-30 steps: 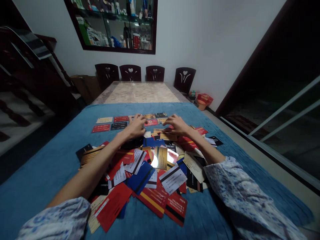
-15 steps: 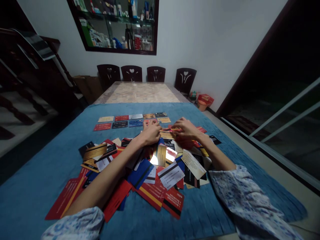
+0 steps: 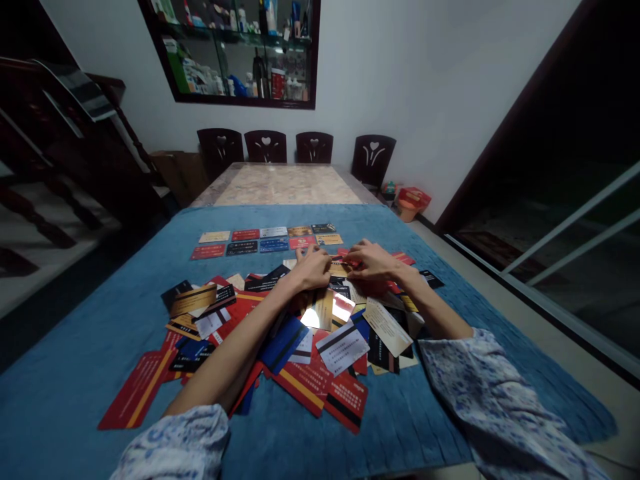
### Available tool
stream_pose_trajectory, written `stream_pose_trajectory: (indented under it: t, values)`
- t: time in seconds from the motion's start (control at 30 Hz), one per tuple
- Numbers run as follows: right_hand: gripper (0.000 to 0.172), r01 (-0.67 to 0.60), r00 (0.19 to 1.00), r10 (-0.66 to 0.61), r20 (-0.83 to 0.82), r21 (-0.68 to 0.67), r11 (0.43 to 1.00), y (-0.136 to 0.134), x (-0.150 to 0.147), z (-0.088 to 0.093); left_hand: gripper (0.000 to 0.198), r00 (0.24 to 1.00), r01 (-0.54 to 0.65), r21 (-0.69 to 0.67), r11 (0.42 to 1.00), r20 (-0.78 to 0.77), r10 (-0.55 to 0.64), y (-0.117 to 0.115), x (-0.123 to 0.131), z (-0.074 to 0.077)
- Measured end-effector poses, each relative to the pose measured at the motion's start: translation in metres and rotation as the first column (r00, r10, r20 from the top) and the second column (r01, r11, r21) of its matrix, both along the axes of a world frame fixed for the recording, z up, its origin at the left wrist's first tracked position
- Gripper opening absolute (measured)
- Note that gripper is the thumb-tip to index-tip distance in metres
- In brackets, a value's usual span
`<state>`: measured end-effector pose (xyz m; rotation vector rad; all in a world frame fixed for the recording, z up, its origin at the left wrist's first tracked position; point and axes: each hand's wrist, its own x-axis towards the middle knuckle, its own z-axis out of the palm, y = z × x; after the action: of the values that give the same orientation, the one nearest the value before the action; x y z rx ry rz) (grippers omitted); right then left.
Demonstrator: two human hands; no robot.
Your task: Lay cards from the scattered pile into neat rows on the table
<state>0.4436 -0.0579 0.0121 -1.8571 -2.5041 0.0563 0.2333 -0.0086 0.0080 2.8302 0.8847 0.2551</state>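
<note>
A heap of plastic cards (image 3: 345, 347) in red, blue, gold, white and black is spread over the blue cloth. At the heap's far side, my left hand (image 3: 314, 267) rests with its fingers curled down among the cards; what they grip, if anything, is hidden. Close to its right, my right hand (image 3: 373, 262) has its fingers bent and pinched on a card at the same far side. A gold card (image 3: 339, 269) lies between both hands. Past them, cards lie face up in two rows, among them a red card (image 3: 303, 242) and a blue card (image 3: 274, 245).
The blue cloth (image 3: 125, 300) covers the near part of a stone-topped table (image 3: 290, 183). Dark chairs (image 3: 373, 160) stand at its far end under a wall cabinet. A black card (image 3: 431, 279) lies at the heap's right edge.
My left hand has drawn back from the rows, toward me and to the right, uncovering the red card at the near row. My right hand stays in nearly the same place.
</note>
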Motion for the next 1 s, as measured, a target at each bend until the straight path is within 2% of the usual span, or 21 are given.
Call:
stream_pose_trajectory:
  t: [0.1,0.23,0.37,0.53,0.73,1.0]
  values:
    - [0.034,0.009,1.0,-0.009,-0.002,-0.047,0.999,-0.001,0.0,0.001,0.022,1.0,0.004,-0.025,1.0,0.003,-0.004,0.002,0.0,-0.006]
    - [0.041,0.011,0.999,-0.013,-0.029,-0.065,0.998,-0.001,0.001,0.0,0.025,0.999,-0.01,-0.021,1.0,0.032,0.011,0.003,0.001,-0.013]
    - [0.035,-0.012,1.0,0.01,-0.029,-0.064,0.998,0.0,0.001,-0.001,0.024,0.999,-0.017,-0.02,1.0,0.046,0.018,0.004,0.002,-0.016]
    - [0.029,-0.048,0.997,0.045,-0.058,-0.041,0.998,-0.002,0.001,0.002,0.025,0.998,-0.005,0.006,1.0,0.062,0.005,0.006,0.002,-0.019]
    - [0.033,-0.059,0.989,0.064,-0.134,0.039,0.997,-0.004,0.002,0.003,0.029,0.996,0.014,0.044,0.999,0.084,-0.018,0.004,0.001,-0.019]
    - [0.04,-0.042,0.981,0.057,-0.187,0.083,0.996,-0.005,0.002,0.003,0.031,0.995,0.05,0.23,0.972,0.069,-0.068,-0.002,0.002,-0.015]
